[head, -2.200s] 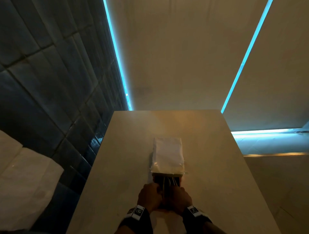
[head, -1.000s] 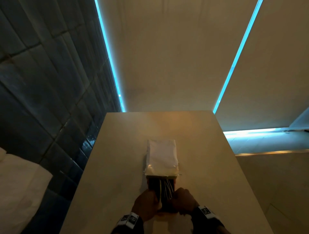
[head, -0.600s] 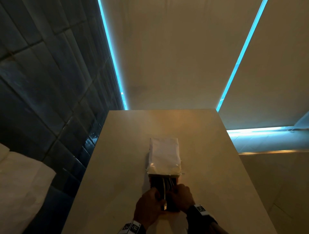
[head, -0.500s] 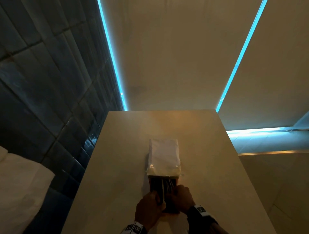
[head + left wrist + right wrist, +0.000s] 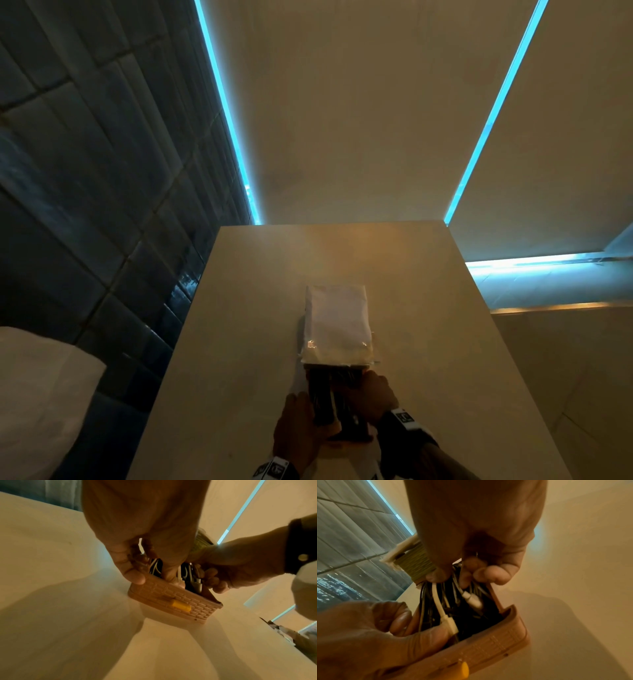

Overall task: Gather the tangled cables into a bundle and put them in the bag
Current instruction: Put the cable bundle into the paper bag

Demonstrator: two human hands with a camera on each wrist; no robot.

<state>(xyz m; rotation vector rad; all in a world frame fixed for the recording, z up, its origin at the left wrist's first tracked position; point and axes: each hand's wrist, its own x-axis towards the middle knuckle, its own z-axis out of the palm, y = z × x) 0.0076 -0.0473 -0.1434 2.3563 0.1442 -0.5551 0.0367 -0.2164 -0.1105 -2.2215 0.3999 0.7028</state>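
A tan brick-patterned bag [image 5: 171, 599] with a yellow clasp [image 5: 181, 606] lies open on the table, its white lid [image 5: 335, 322] folded back on the far side. A bundle of black and white cables [image 5: 453, 608] fills it. My left hand [image 5: 154, 578] pinches the bag's near wall, thumb outside and a finger inside among the cables [image 5: 188, 577]. My right hand [image 5: 467, 574] curls its fingers round the cables at the lid end. In the head view the left hand [image 5: 301, 431] and right hand [image 5: 373, 394] flank the cables [image 5: 325, 397].
The beige table [image 5: 239, 342] is narrow, with its left edge next to a dark tiled wall [image 5: 102, 205]. A white cushion-like thing [image 5: 41, 394] sits low at the left. To the right, a lower ledge [image 5: 548, 308] glows blue.
My left hand has slid back toward me to the near end of the bag. My right hand has stayed on the cables near the lid. The bag has not moved.
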